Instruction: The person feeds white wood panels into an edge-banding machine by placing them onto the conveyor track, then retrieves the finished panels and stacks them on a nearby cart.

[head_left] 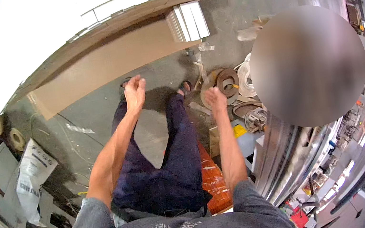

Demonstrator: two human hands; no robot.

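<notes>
My left hand [136, 94] is raised in front of me, above my left foot and near the edge of a brown cardboard sheet [102, 69] on the floor. Its fingers are loosely bent and a little apart, with nothing visible in them. My right hand [216, 98] hangs in the air beside a brown roll of edge strip [226, 80]. Motion smears its fingers, so their closing and any small thing in them cannot be made out. Beyond the hands is a long stack of white panels [48, 30], with several narrow white boards [191, 20] at its right end.
A white roll [245, 79] stands beside the brown one. To the right lie long metal profiles [278, 151], below a large blurred round patch. A reddish-brown board [214, 178] is close by my right leg. White printed sacking [32, 182] and a tape roll [17, 139] are at left.
</notes>
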